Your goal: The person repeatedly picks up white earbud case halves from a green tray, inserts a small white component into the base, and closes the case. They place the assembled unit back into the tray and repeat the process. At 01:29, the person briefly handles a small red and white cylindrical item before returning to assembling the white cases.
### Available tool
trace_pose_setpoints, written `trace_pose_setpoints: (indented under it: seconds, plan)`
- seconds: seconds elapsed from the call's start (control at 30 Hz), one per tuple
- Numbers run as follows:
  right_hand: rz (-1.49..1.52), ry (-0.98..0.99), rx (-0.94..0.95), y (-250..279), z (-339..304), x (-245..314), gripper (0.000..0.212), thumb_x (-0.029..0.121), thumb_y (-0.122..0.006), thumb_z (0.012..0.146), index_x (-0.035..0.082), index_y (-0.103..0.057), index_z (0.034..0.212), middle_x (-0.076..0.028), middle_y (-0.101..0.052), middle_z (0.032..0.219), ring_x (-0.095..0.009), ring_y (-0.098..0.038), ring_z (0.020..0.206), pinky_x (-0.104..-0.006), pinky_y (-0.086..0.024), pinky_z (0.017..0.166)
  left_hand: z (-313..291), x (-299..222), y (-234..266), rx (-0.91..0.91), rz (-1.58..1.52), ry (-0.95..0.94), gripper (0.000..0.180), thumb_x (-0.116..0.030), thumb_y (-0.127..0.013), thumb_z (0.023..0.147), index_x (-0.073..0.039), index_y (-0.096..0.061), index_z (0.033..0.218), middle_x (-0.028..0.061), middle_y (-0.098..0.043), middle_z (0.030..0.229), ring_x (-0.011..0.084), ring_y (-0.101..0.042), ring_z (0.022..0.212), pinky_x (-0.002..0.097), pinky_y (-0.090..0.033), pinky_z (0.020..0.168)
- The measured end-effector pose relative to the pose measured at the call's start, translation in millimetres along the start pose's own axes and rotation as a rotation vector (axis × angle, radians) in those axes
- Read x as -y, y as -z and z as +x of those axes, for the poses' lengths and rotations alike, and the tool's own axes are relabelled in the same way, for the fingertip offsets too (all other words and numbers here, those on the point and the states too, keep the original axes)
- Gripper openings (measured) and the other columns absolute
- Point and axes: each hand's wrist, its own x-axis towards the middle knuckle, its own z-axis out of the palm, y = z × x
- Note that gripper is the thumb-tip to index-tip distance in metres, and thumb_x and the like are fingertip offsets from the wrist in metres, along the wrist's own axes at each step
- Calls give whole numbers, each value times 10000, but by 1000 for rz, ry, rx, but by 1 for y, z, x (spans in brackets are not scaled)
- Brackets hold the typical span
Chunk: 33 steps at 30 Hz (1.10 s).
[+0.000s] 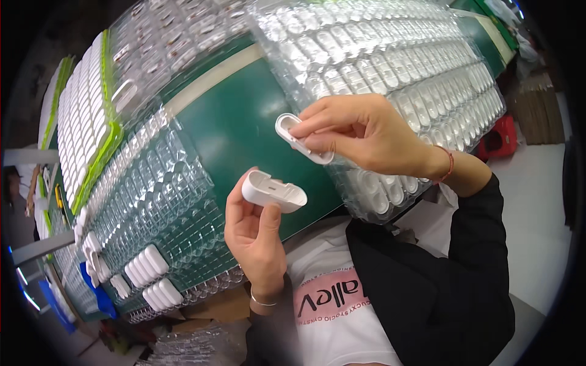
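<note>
My left hand (256, 244) is closed around a hollow white oval shell (271, 198), its opening tilted upward, with a notch in the rim. Pinched in my right hand (375, 131) is a shallow white oval cap (285, 125) with a rimmed hollow, tipped at an angle. The cap is higher in the view and to the right of the shell; the two are apart. Both are above a green mat (244, 116). Beneath and beyond my right hand lies a clear plastic tray (421, 73) with rows of oval pockets that look filled with white caps.
A clear moulded tray (165, 177) lies at left, with grouped white shells (146, 266) on its near part. Beyond are stacked white pieces (88, 116) with yellow-green edging and another parts tray (177, 30). A red plastic object (499, 138) and stacked cardboard (540, 110) stand right.
</note>
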Motion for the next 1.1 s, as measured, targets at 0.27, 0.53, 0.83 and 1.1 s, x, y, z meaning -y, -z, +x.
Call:
trace_pose_setpoints:
  seconds: [0.27,0.53,0.83,1.1]
  plan:
    - [-260,168,76,-18,-1,-1,285,-40,-706,795,40,-698,1068,-135,-641,1074,-197,-673,896,-283,-606,748,1,4,5,-5,-67,11,450,-88,-599,932,64,-412,1313,188,-565,1223,215,-587,1103,354,-496,932]
    - [-156,158,130,-20,-6,-3,366,-33,-725,777,48,-670,1130,-156,-634,1128,-214,-664,940,-291,-601,757,1,4,5,-11,-65,-98,462,-108,-614,923,63,-412,1302,242,-524,1287,223,-572,1139,358,-493,946]
    - [-405,335,65,-22,-9,-8,344,-63,-716,755,45,-690,1080,-153,-642,1062,-226,-674,802,-271,-551,647,0,3,3,-7,-74,18,466,-83,-659,885,65,-448,1273,144,-585,1170,200,-579,1091,343,-466,956]
    - [-592,453,57,-26,-14,-10,298,-98,-687,710,-9,-683,995,-168,-631,1035,-228,-678,765,-278,-558,629,2,6,-3,-13,-57,11,445,-50,-729,821,49,-499,1189,123,-608,1111,173,-594,1047,305,-479,923]
